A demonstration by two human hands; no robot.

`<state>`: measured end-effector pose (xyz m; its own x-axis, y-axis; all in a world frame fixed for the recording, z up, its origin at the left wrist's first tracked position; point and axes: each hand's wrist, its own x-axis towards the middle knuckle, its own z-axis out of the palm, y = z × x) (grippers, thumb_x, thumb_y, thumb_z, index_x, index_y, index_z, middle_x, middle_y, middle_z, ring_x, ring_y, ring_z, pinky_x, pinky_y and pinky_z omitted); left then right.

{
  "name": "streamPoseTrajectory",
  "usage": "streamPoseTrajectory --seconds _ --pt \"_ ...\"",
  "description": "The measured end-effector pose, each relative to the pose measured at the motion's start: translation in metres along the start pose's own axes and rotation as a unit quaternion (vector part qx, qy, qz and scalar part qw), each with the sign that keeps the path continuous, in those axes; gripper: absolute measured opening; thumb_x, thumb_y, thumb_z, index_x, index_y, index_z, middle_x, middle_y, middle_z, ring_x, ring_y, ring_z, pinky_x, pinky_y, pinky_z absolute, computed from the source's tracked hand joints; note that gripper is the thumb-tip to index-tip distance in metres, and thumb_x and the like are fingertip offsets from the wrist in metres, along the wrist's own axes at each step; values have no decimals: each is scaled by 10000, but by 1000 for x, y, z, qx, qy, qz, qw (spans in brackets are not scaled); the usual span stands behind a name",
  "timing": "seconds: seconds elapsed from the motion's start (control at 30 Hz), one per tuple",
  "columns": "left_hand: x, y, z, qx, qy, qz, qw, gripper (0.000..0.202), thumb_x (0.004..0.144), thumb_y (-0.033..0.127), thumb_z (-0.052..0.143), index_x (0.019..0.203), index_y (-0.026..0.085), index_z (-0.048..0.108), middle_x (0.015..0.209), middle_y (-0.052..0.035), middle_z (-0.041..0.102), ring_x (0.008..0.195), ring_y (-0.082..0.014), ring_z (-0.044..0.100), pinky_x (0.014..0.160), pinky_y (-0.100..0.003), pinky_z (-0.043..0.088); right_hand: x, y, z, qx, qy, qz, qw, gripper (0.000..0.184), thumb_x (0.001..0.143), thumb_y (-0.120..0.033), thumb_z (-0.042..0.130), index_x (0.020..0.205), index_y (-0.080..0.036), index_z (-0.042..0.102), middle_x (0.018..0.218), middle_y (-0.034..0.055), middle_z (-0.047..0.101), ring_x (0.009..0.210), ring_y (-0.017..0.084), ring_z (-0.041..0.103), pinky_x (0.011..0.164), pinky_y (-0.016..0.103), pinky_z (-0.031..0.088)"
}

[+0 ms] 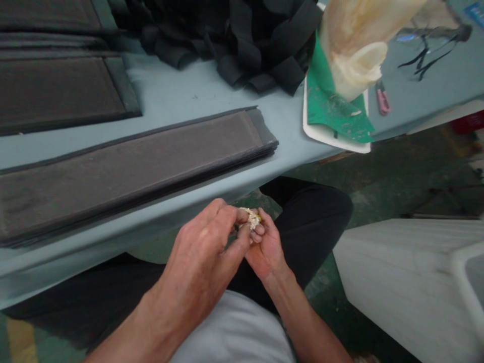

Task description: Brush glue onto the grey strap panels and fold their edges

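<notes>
Over my lap, my left hand (206, 244) and my right hand (268, 247) meet with fingers bent around a small, crumbly, whitish-yellow lump (252, 219). The thumb and forefinger of my left hand pinch it from the left. My right hand, palm turned up, grips it from the right, and a bit of brighter yellow shows by its fingers. What the lump is made of I cannot tell. Just beyond the hands, a long stack of dark grey-brown strips (151, 156) lies along the table's near edge.
Curled black bands (245, 45) lie heaped on the blue-grey table (170, 93). More dark panels (60, 88) are at the left. A stained, pale plastic container (355, 55) stands on a green sheet (328, 108) over a white tray (313, 133). Beside it lies a pink-handled cutter (383, 100).
</notes>
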<state>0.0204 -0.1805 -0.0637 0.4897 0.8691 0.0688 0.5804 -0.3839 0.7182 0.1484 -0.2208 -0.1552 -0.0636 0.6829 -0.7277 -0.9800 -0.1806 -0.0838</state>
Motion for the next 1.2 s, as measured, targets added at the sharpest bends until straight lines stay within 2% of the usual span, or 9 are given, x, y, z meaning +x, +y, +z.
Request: streamPoseTrajectory --seconds 0.3,0.5,0.6,0.73,0.83,0.9,1.0,1.2 --pt "-2 -1 1 49 19 5 999 134 870 60 560 844 184 607 762 31 557 660 -124 546 628 -261 398 -2 -1 3 -59 25 -68 996 279 750 -330 820 765 -194 577 452 -151 381 376 35 359 415 151 370" --pt "-3 -3 8 48 87 13 995 156 812 62 527 741 200 515 689 49 500 604 -107 487 585 -243 366 -7 -1 8 -98 48 -115 987 316 706 -397 840 781 -199 605 443 -145 396 378 43 355 416 163 363" --pt "-5 -5 9 24 88 7 996 157 804 63 526 734 203 509 654 64 488 565 -91 454 554 -224 346 -11 -3 6 -118 51 -136 982 329 707 -418 844 767 -209 597 428 -142 391 376 48 356 419 167 366" --pt "-7 -5 7 -24 79 -15 996 145 782 63 518 728 195 544 643 60 506 573 -82 480 570 -212 372 -15 -5 2 -140 40 -152 978 315 767 -435 811 778 -226 575 431 -144 373 370 54 365 426 174 378" --pt "-9 -3 6 -95 59 -56 992 123 761 93 526 724 191 590 622 61 506 556 -78 476 559 -207 382 -17 -5 2 -143 47 -145 978 324 767 -445 812 799 -227 575 435 -150 363 362 49 363 421 168 380" --pt "-10 -1 6 -168 31 -126 977 98 757 135 544 712 193 610 590 65 488 530 -78 446 523 -204 369 -18 -4 3 -128 59 -123 982 324 744 -423 827 801 -217 583 428 -154 361 355 44 360 405 157 372" --pt "-12 0 8 -282 5 -232 931 39 731 193 595 701 193 621 549 76 457 505 -76 408 484 -196 347 -17 -2 5 -96 69 -79 990 293 729 -367 828 781 -199 593 414 -157 361 339 33 343 380 139 353" --pt "-11 1 10 -450 -9 -300 841 61 678 178 684 689 191 625 684 10 683 603 -107 611 610 -219 520 -16 2 2 -64 49 0 997 248 756 -305 816 740 -177 604 406 -159 357 321 17 314 359 121 326"
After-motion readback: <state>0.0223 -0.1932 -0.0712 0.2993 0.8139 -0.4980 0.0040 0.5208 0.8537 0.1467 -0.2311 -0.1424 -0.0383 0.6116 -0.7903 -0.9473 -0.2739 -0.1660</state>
